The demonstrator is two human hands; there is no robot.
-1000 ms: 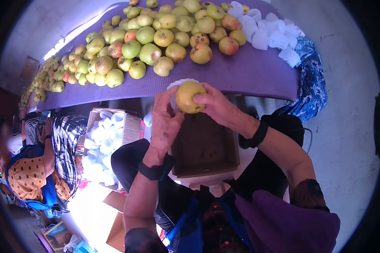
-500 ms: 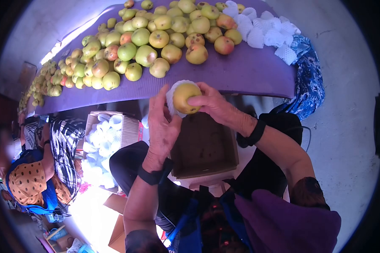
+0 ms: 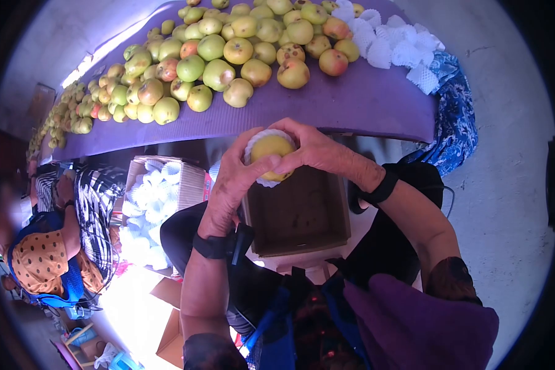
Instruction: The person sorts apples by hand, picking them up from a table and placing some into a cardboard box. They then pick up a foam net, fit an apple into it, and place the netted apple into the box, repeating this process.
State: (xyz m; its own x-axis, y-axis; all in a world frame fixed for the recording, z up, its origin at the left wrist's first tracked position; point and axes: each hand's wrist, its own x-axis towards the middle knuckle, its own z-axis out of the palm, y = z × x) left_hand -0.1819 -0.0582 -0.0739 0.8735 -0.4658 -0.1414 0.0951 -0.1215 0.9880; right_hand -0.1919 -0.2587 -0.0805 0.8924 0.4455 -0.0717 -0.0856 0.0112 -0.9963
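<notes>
Between my two hands is a yellow-green apple [image 3: 271, 147], held in front of the table edge and above an open cardboard box. A white foam net sleeve [image 3: 268, 182] wraps round its sides, with the apple's face showing in the opening. My left hand [image 3: 233, 171] is closed round the left side, its thumb across the front. From the right my right hand [image 3: 311, 150] grips it, fingers over the top and thumb near the left thumb. The fingers behind the apple are hidden.
A heap of apples [image 3: 217, 74] covers much of the purple table [image 3: 351, 108]. White foam sleeves [image 3: 391, 46] lie at its right end; more fill a carton [image 3: 191, 185] at left. The open box [image 3: 299, 216] stands between my knees. Another person [image 3: 43, 259] sits at far left.
My left hand has closed round the apple, and the foam sleeve now reaches round more of it. My right fingers have moved over the top. The view has shifted slightly.
</notes>
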